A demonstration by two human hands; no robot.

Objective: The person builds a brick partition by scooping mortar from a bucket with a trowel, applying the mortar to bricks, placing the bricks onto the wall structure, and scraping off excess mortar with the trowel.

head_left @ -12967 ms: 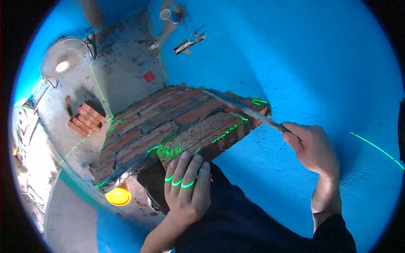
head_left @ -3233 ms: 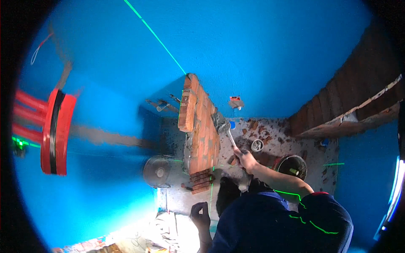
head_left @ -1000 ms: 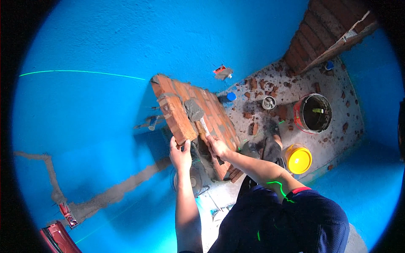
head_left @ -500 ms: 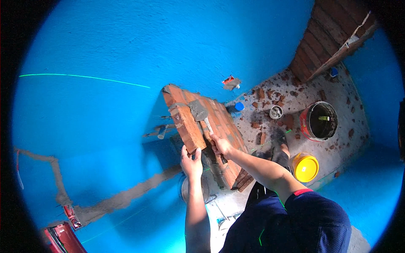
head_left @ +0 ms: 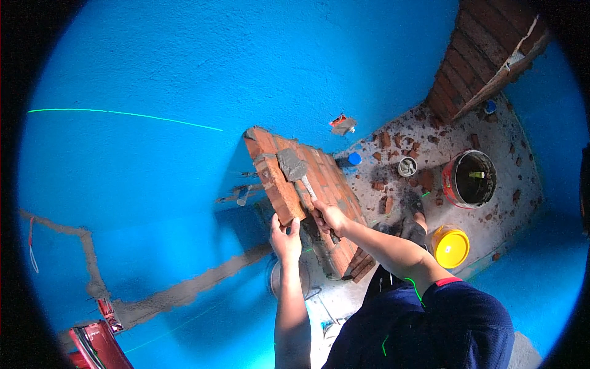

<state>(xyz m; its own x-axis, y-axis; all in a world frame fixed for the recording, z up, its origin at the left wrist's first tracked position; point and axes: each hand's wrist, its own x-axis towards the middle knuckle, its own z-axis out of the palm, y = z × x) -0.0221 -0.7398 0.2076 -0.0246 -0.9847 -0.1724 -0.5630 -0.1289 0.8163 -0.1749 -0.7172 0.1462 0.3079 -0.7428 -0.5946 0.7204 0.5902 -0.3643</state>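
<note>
My left hand grips the near end of a brick lying along the top edge of a short brick wall, which stands against the blue wall. My right hand is closed round the handle of a trowel. Grey mortar covers the trowel's blade, which lies beside that brick, over the brickwork. Part of the handle is hidden in my fingers.
On the debris-strewn floor stand a mortar bucket, a small white container, blue caps and a yellow-lidded bucket. More brickwork rises upper right. A red object is at lower left.
My left hand, low and off the wall about three seconds ago, now holds the brick; the trowel has moved beside it. In the last second the whole view has shifted slightly.
</note>
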